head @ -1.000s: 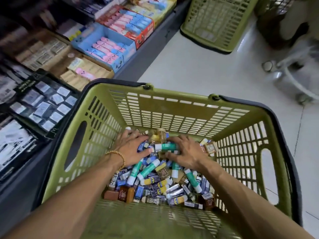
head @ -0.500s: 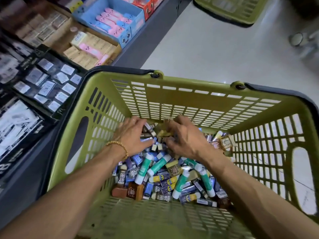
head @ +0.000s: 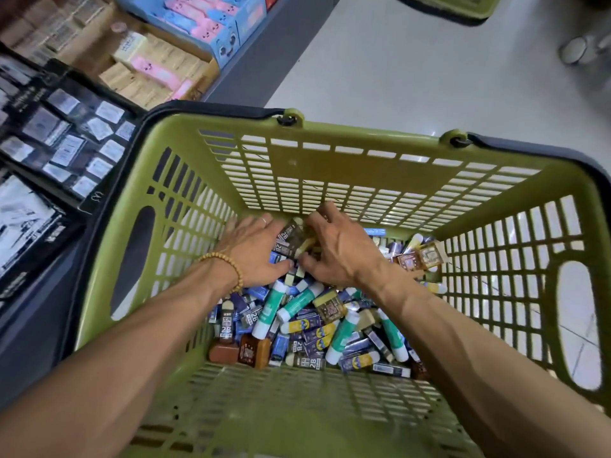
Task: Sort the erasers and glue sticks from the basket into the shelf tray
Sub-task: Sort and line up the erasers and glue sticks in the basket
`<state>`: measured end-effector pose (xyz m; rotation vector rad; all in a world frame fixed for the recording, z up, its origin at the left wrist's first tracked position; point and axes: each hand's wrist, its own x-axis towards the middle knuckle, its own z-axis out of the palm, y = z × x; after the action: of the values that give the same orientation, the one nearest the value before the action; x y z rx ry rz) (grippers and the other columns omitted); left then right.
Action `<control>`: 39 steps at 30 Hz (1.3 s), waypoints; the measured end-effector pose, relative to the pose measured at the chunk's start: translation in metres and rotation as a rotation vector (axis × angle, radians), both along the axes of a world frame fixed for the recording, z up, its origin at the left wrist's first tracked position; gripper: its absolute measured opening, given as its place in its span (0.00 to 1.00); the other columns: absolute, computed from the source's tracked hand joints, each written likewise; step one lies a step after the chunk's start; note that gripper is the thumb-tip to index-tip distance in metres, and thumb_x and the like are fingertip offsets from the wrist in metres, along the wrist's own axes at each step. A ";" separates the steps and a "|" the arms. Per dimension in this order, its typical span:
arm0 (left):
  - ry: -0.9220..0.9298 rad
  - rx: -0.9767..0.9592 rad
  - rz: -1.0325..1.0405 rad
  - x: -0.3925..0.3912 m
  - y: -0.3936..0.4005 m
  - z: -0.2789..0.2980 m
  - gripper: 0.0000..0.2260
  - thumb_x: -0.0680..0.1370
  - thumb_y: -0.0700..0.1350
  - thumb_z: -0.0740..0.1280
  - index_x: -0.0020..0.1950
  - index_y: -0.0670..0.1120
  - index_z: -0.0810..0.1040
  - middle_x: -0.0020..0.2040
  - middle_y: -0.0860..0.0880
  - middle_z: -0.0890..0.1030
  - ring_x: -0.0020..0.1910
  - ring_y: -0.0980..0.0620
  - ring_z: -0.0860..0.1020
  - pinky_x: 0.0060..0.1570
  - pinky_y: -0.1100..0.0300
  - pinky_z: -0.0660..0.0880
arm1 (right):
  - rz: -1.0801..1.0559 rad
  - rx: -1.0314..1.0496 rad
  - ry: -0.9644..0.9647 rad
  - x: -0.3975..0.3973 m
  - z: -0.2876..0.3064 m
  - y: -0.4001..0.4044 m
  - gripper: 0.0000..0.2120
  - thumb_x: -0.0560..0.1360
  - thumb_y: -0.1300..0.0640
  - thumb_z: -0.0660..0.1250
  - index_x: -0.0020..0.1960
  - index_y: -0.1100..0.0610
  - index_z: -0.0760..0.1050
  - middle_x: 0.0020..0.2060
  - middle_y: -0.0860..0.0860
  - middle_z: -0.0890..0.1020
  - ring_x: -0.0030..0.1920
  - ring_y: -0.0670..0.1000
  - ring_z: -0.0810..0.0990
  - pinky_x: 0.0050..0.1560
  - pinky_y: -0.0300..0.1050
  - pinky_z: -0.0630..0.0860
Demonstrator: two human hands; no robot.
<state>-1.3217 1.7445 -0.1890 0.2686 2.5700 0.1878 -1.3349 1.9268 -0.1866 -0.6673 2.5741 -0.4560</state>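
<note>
Beside grey shelf [head: 271, 61], pale floor [head: 413, 71]

Blue box [head: 211, 24] w/ pink and blue cartoon-face items is sitting at top left on the shelf. Just below it, tan carton [head: 158, 67] is holding kraft-wrapped packs plus a few pink pieces and a pale yellow one. Black display trays [head: 66, 127] of small white-labelled packets are lying further left, blurred. 2nd green basket [head: 446, 8] is showing at top edge, well apart on the pale tiled floor [head: 413, 77]. Round grey obj [head: 575, 49] at top right, too blurred to ID.
</note>
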 end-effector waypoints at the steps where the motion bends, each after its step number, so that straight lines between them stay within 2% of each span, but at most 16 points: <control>1: -0.037 0.046 0.027 0.000 0.000 0.000 0.32 0.73 0.62 0.66 0.74 0.53 0.62 0.65 0.49 0.67 0.66 0.48 0.66 0.67 0.50 0.65 | 0.003 0.006 -0.004 -0.001 -0.001 0.000 0.25 0.75 0.43 0.64 0.67 0.55 0.66 0.56 0.53 0.69 0.52 0.56 0.75 0.54 0.52 0.76; 4: -0.111 0.166 0.169 -0.001 -0.004 0.000 0.30 0.72 0.59 0.71 0.72 0.56 0.65 0.66 0.50 0.65 0.65 0.49 0.68 0.65 0.55 0.68 | 0.033 0.050 -0.052 -0.005 -0.001 0.000 0.26 0.75 0.40 0.62 0.69 0.51 0.67 0.54 0.53 0.69 0.52 0.57 0.76 0.53 0.52 0.76; 7: -0.152 0.167 0.168 -0.002 -0.002 -0.001 0.30 0.72 0.57 0.72 0.71 0.56 0.65 0.71 0.50 0.68 0.69 0.48 0.67 0.68 0.51 0.66 | 0.035 0.065 -0.096 -0.007 -0.003 -0.002 0.25 0.75 0.40 0.63 0.69 0.49 0.68 0.52 0.53 0.68 0.50 0.57 0.75 0.51 0.51 0.76; 11: -0.201 0.179 0.184 -0.005 -0.002 0.005 0.32 0.71 0.54 0.75 0.71 0.56 0.65 0.70 0.52 0.71 0.67 0.49 0.70 0.66 0.51 0.68 | 0.018 0.036 -0.137 -0.008 -0.002 0.000 0.24 0.72 0.40 0.67 0.65 0.47 0.70 0.50 0.50 0.69 0.47 0.55 0.77 0.46 0.46 0.73; 13: -0.238 0.201 0.188 -0.005 0.000 0.011 0.34 0.71 0.50 0.76 0.73 0.54 0.65 0.69 0.51 0.72 0.66 0.49 0.71 0.66 0.54 0.68 | 0.007 0.004 -0.170 -0.006 0.000 0.005 0.23 0.71 0.42 0.70 0.63 0.46 0.71 0.48 0.48 0.68 0.46 0.52 0.76 0.46 0.45 0.74; 16: -0.252 0.234 0.195 0.004 0.008 0.021 0.29 0.72 0.48 0.75 0.71 0.53 0.69 0.69 0.51 0.73 0.65 0.48 0.73 0.63 0.55 0.70 | 0.007 -0.026 -0.228 0.008 0.000 0.009 0.23 0.71 0.46 0.71 0.63 0.46 0.70 0.49 0.50 0.68 0.45 0.51 0.74 0.45 0.46 0.74; 20: -0.227 0.253 0.153 0.028 0.005 0.029 0.20 0.76 0.49 0.71 0.67 0.55 0.72 0.71 0.51 0.70 0.64 0.50 0.71 0.59 0.60 0.66 | -0.002 -0.073 -0.137 0.029 0.001 0.018 0.19 0.72 0.52 0.73 0.60 0.50 0.72 0.50 0.51 0.67 0.43 0.52 0.76 0.42 0.47 0.77; 23: -0.251 0.234 0.105 0.048 0.003 0.036 0.18 0.77 0.52 0.69 0.66 0.56 0.72 0.67 0.51 0.74 0.60 0.50 0.74 0.54 0.62 0.67 | 0.008 -0.116 -0.130 0.048 0.005 0.032 0.12 0.74 0.57 0.69 0.56 0.52 0.73 0.46 0.51 0.68 0.41 0.53 0.75 0.39 0.51 0.77; 26: -0.279 0.230 0.121 0.071 0.001 0.044 0.22 0.77 0.59 0.66 0.70 0.60 0.68 0.68 0.51 0.74 0.63 0.49 0.74 0.59 0.58 0.70 | 0.024 -0.109 -0.152 0.072 0.011 0.049 0.06 0.77 0.54 0.64 0.54 0.53 0.74 0.46 0.50 0.69 0.41 0.53 0.76 0.41 0.51 0.78; 29: -0.327 0.277 0.186 0.085 -0.007 0.051 0.25 0.76 0.61 0.65 0.73 0.61 0.66 0.66 0.49 0.75 0.61 0.50 0.75 0.59 0.58 0.72 | 0.123 0.005 -0.161 0.082 0.019 0.060 0.09 0.77 0.47 0.64 0.53 0.48 0.78 0.51 0.52 0.74 0.51 0.52 0.73 0.50 0.53 0.77; 31: -0.325 0.292 0.187 0.090 -0.010 0.056 0.23 0.77 0.60 0.64 0.72 0.59 0.69 0.63 0.50 0.74 0.60 0.50 0.74 0.57 0.61 0.70 | 0.183 0.088 -0.130 0.078 0.025 0.061 0.11 0.75 0.42 0.61 0.49 0.46 0.78 0.52 0.52 0.75 0.52 0.51 0.70 0.53 0.54 0.75; 32: -0.305 0.301 0.194 0.091 -0.012 0.056 0.21 0.78 0.59 0.64 0.70 0.58 0.71 0.60 0.53 0.74 0.58 0.51 0.74 0.55 0.62 0.69 | 0.185 0.075 -0.098 0.073 0.027 0.057 0.13 0.75 0.41 0.60 0.48 0.47 0.77 0.52 0.52 0.75 0.51 0.51 0.70 0.53 0.54 0.75; 34: -0.242 0.318 0.236 0.090 -0.014 0.052 0.17 0.78 0.57 0.63 0.66 0.55 0.76 0.51 0.57 0.71 0.52 0.55 0.73 0.53 0.61 0.68 | 0.169 -0.003 -0.048 0.060 0.028 0.043 0.15 0.76 0.42 0.61 0.52 0.52 0.76 0.50 0.52 0.75 0.49 0.51 0.71 0.50 0.54 0.78; 36: -0.132 0.310 0.254 0.085 -0.016 0.042 0.12 0.77 0.54 0.67 0.59 0.54 0.80 0.50 0.56 0.72 0.56 0.54 0.71 0.57 0.58 0.68 | 0.212 -0.032 -0.020 0.044 0.024 0.019 0.19 0.76 0.46 0.63 0.62 0.55 0.72 0.54 0.53 0.75 0.51 0.52 0.74 0.52 0.55 0.79; 38: -0.045 0.305 0.259 0.078 -0.016 0.034 0.08 0.74 0.53 0.71 0.52 0.56 0.81 0.54 0.54 0.73 0.59 0.52 0.71 0.61 0.55 0.68 | 0.307 0.026 -0.065 0.031 0.015 -0.004 0.27 0.76 0.44 0.63 0.71 0.56 0.66 0.64 0.56 0.73 0.60 0.56 0.74 0.59 0.55 0.76; 39: -0.038 0.314 0.268 0.075 -0.017 0.030 0.09 0.73 0.52 0.73 0.52 0.56 0.80 0.56 0.53 0.73 0.61 0.52 0.70 0.62 0.57 0.67 | 0.358 0.078 -0.101 0.025 0.010 -0.013 0.32 0.76 0.42 0.63 0.75 0.56 0.63 0.70 0.56 0.69 0.66 0.57 0.71 0.65 0.55 0.73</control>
<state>-1.2464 1.7278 -0.1593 0.0320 2.5244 0.6907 -1.3103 1.9142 -0.1769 -1.0236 2.2976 -0.2623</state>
